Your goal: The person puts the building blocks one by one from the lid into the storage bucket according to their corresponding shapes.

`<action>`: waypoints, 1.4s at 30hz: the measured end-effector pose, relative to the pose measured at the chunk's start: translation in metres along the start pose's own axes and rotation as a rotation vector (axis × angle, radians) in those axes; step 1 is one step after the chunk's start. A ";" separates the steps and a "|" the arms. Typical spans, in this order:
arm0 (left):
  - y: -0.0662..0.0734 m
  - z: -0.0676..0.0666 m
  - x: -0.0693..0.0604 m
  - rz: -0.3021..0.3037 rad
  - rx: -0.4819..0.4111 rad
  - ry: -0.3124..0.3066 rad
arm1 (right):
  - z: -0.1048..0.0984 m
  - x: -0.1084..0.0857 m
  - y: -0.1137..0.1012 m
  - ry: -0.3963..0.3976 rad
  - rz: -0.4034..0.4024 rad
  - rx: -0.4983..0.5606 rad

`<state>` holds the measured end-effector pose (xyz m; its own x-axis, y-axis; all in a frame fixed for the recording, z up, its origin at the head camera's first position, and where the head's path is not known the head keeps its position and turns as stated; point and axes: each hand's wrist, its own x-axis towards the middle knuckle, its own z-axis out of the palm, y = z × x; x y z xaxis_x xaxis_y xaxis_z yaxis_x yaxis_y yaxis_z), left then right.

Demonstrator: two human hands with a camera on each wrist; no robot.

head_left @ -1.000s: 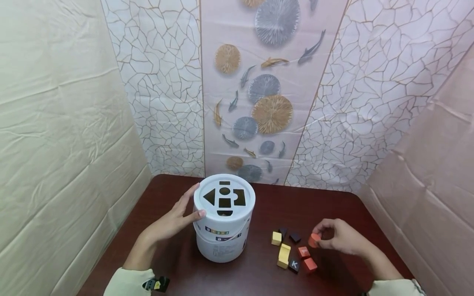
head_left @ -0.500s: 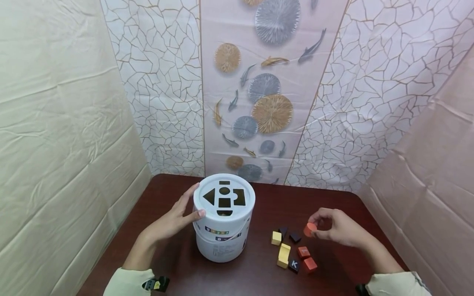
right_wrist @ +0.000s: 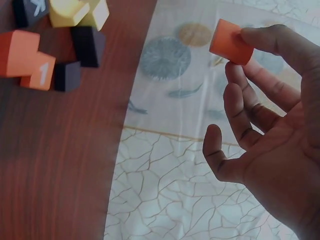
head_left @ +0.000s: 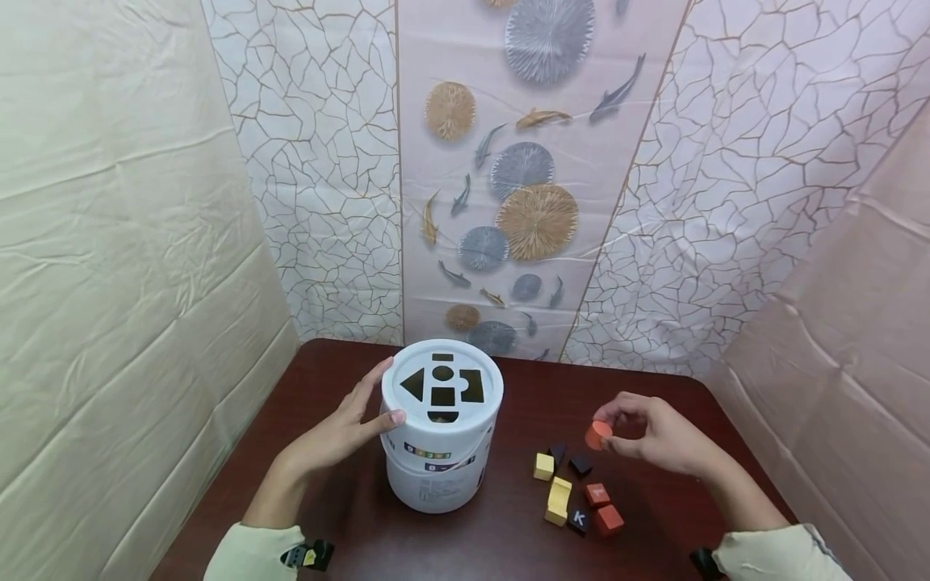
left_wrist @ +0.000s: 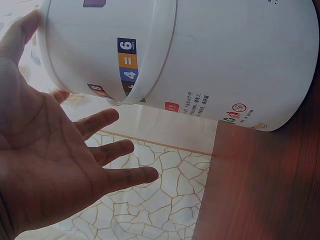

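Observation:
A white bucket (head_left: pixel 436 484) stands upright, its lid (head_left: pixel 412 412) cut with shaped holes: triangle, circle, square and others. My left hand (head_left: pixel 330 440) touches the lid's left rim with thumb and fingertips; in the left wrist view that hand (left_wrist: pixel 60 160) has its fingers spread beside the bucket (left_wrist: pixel 215 60). To the right, above the table, my right hand (head_left: pixel 664 436) pinches an orange cylinder (head_left: pixel 598 435) between thumb and fingers. The right wrist view shows this cylinder (right_wrist: pixel 231 42) at the fingertips of the hand (right_wrist: pixel 280 135).
On the dark red table (head_left: pixel 508 549), between bucket and right hand, lie a yellow cube (head_left: pixel 543 466), a yellow notched block (head_left: pixel 558 501), a black block marked K (head_left: pixel 577 520), two more dark blocks (head_left: pixel 580 465) and two red-orange blocks (head_left: pixel 609 520). Patterned cloth (head_left: pixel 334 202) hangs behind.
My right hand has moved left and away from me, lifting the orange cylinder from beside the other blocks. The left hand has kept its place on the lid.

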<state>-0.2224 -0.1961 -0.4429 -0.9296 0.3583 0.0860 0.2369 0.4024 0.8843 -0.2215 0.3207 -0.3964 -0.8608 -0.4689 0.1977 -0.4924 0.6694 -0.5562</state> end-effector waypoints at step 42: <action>0.002 -0.002 0.000 -0.012 -0.012 -0.021 | -0.004 0.033 -0.044 0.076 -0.078 -0.027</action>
<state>-0.2221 -0.1969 -0.4400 -0.9261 0.3715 0.0653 0.2221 0.3971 0.8905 -0.2287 0.2784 -0.3619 -0.8263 -0.4762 0.3008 -0.5610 0.6484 -0.5147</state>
